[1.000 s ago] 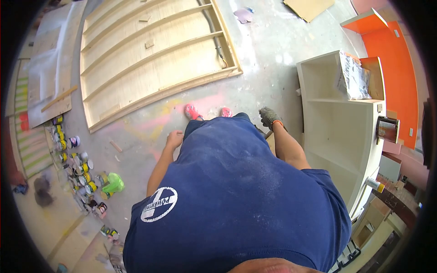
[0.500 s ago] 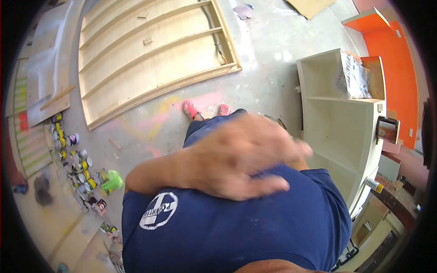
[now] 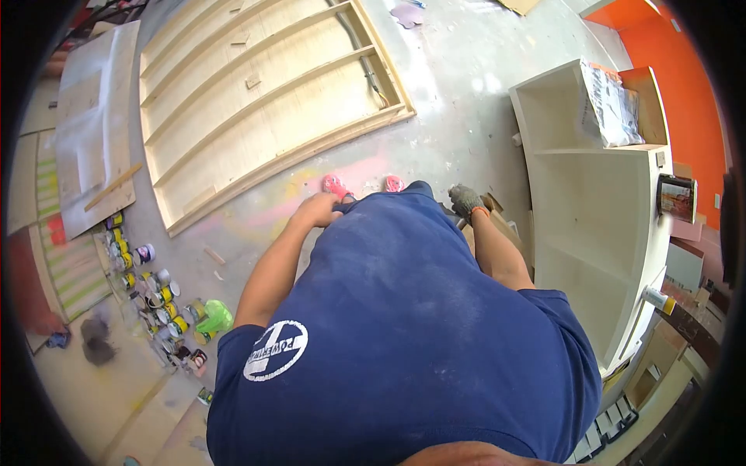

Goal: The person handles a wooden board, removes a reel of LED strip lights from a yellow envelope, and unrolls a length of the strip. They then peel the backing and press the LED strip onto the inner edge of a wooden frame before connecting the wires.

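My left hand (image 3: 317, 210) is bare and hangs low beside my waist, close to the edge of my navy T-shirt (image 3: 404, 311). Its fingers reach loosely toward the shirt and I see nothing in them; the fingertips are partly hidden. On the other side, my right hand (image 3: 466, 202) wears a grey knit glove with an orange cuff. Its fingers are curled, and a dark piece shows beside them, too small to name. Brown boards or cardboard (image 3: 505, 225) lie below that hand. Two red clogs (image 3: 336, 186) are on my feet.
A ribbed wooden panel frame (image 3: 264, 101) lies on the floor ahead. A white shelf unit (image 3: 587, 202) stands at right, with a plastic-wrapped packet (image 3: 610, 109) and a dark tin (image 3: 678, 198). Several paint cans (image 3: 167, 295) and a green bag (image 3: 216, 317) are at left, near a leaning board (image 3: 97, 116).
My left hand has dropped from in front of my chest to beside my waist. The gloved right hand, hidden earlier, now shows. The view has shifted slightly.
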A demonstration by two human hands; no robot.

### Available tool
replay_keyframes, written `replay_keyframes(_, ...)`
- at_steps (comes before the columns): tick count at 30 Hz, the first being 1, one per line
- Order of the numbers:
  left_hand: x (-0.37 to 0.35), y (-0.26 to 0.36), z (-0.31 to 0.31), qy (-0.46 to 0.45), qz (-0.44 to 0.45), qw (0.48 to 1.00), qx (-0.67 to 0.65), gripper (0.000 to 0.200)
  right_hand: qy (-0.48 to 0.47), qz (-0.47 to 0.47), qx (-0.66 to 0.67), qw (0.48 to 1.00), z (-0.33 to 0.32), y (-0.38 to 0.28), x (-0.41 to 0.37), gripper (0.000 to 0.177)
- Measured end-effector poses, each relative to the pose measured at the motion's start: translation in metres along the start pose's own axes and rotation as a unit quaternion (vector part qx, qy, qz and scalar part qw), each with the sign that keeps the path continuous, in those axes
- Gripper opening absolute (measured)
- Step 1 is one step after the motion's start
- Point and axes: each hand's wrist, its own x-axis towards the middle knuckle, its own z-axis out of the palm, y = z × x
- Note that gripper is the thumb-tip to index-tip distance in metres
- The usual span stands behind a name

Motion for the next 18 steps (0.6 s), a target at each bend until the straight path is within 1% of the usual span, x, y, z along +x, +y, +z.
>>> replay_keyframes(2, -0.006, -0.04, 0.029, 0.027, -0.107, 0.985, -0.134, 0.042, 0.002, -0.038, -0.091, 0.995, 0.01, 0.012, 0.004, 0.027)
replay_keyframes(3, -0.009, -0.066, 0.055, 0.122, -0.132, 0.973, -0.143, 0.038, 0.02, -0.093, -0.177, 0.98, 0.028, 0.034, 0.014, 0.024)
replay_keyframes(4, -0.013, -0.09, 0.08, 0.214, -0.154, 0.953, -0.149, 0.034, 0.02, -0.096, -0.177, 0.979, 0.028, 0.031, 0.007, 0.024)
replay_keyframes(6, -0.027, -0.116, 0.107, 0.171, -0.286, 0.926, -0.176, 0.028, -0.021, -0.112, -0.217, 0.97, 0.012, 0.028, -0.013, 0.023)
replay_keyframes(7, -0.035, -0.124, 0.122, 0.141, -0.326, 0.908, -0.22, 0.027, -0.067, -0.082, -0.188, 0.976, 0.004, 0.02, -0.016, 0.023)
replay_keyframes(8, -0.041, -0.126, 0.134, 0.111, -0.365, 0.886, -0.263, 0.027, -0.067, -0.082, -0.194, 0.975, 0.0, 0.019, -0.018, 0.023)
replay_keyframes(9, -0.048, -0.116, 0.135, 0.113, -0.365, 0.884, -0.268, 0.027, -0.052, -0.043, -0.103, 0.992, 0.007, 0.024, -0.012, 0.023)
replay_keyframes(10, -0.058, -0.101, 0.129, 0.087, -0.333, 0.901, -0.263, 0.027, -0.037, -0.004, -0.01, 0.999, 0.017, 0.032, -0.003, 0.023)
replay_keyframes(11, -0.067, -0.091, 0.128, 0.059, -0.301, 0.917, -0.256, 0.029, -0.006, -0.106, -0.134, 0.985, 0.026, 0.049, 0.007, 0.024)
replay_keyframes(12, -0.063, -0.1, 0.147, 0.058, -0.302, 0.916, -0.258, 0.029, -0.008, -0.106, -0.136, 0.985, 0.023, 0.045, 0.005, 0.024)
replay_keyframes(13, -0.049, -0.117, 0.178, 0.12, -0.283, 0.898, -0.314, 0.028, -0.004, -0.092, -0.089, 0.992, 0.012, 0.035, 0.0, 0.025)
replay_keyframes(14, -0.041, -0.126, 0.197, 0.182, -0.261, 0.874, -0.368, 0.029, 0.001, -0.079, -0.042, 0.996, 0.001, 0.023, -0.004, 0.026)
replay_keyframes(15, -0.039, -0.121, 0.198, 0.182, -0.26, 0.873, -0.371, 0.029, -0.034, 0.032, 0.098, 0.994, -0.013, 0.005, -0.008, 0.022)
replay_keyframes(16, -0.034, -0.109, 0.192, 0.159, -0.27, 0.879, -0.358, 0.03, -0.033, 0.031, 0.095, 0.994, 0.0, 0.02, 0.005, 0.022)
replay_keyframes(17, -0.031, -0.099, 0.183, 0.138, -0.279, 0.885, -0.346, 0.033, -0.023, 0.029, 0.167, 0.985, 0.012, 0.03, 0.018, 0.024)
replay_keyframes(18, -0.03, -0.098, 0.18, 0.141, -0.278, 0.884, -0.349, 0.033, -0.013, 0.025, 0.238, 0.971, 0.02, 0.04, 0.03, 0.027)
